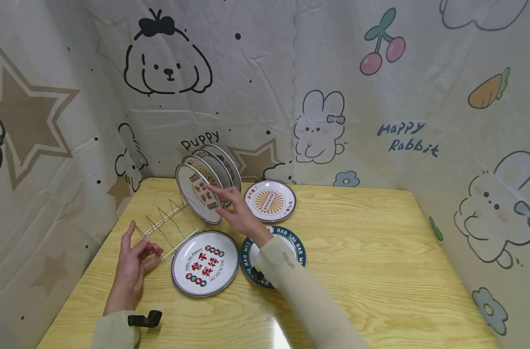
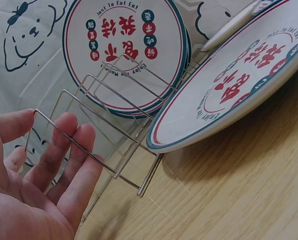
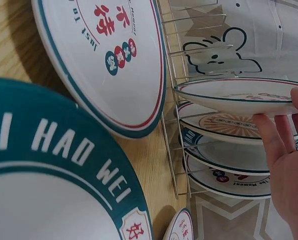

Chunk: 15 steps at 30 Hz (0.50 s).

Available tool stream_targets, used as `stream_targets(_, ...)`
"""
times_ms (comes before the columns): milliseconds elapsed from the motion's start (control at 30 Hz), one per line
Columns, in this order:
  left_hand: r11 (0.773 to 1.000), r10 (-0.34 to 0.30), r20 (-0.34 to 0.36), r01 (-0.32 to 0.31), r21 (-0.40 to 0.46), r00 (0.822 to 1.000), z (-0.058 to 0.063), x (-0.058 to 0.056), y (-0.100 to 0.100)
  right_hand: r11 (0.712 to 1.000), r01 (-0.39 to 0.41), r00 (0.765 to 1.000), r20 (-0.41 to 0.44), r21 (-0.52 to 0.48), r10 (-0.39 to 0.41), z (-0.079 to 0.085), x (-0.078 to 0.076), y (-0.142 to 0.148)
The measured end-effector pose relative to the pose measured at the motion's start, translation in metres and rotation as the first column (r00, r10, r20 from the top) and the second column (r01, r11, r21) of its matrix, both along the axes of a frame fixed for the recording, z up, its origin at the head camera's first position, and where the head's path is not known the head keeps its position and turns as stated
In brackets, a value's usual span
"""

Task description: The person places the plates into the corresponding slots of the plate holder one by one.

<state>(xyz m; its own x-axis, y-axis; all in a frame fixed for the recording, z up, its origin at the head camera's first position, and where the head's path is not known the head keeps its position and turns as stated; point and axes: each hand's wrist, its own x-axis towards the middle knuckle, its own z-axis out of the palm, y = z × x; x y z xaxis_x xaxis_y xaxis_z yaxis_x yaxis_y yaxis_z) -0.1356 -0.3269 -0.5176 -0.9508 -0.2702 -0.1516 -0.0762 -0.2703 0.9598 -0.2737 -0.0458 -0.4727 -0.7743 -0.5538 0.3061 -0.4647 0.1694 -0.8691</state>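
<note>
R grip [image 1: 233, 209] fingers straight on racked plate [image 1: 198, 193], L grip [image 1: 134, 259] loose by wire rack [image 1: 166, 228]; wood table [image 1: 378, 252], cartoon cloth walls [image 1: 378, 97].

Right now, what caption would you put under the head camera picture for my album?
Right hand touches the front plate standing in the wire rack; left hand touches the rack's near end.

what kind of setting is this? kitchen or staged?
Likely a staged tabletop booth, not a kitchen: cartoon-print cloth backdrop walls in a wooden table, which holds only a wire plate rack and printed plates.
</note>
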Motion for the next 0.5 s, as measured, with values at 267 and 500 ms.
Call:
stream_targets(267,1.0,0.005,0.023,-0.004,-0.012,1.0,0.0,0.0,-0.001,0.998,0.06,0.997,-0.04,0.01,-0.059,-0.003,0.002,-0.007)
stream_targets(500,1.0,0.006,0.027,-0.005,-0.008,1.0,0.0,0.002,-0.002,0.993,0.116,0.985,-0.123,-0.025,-0.118,-0.011,0.003,-0.012)
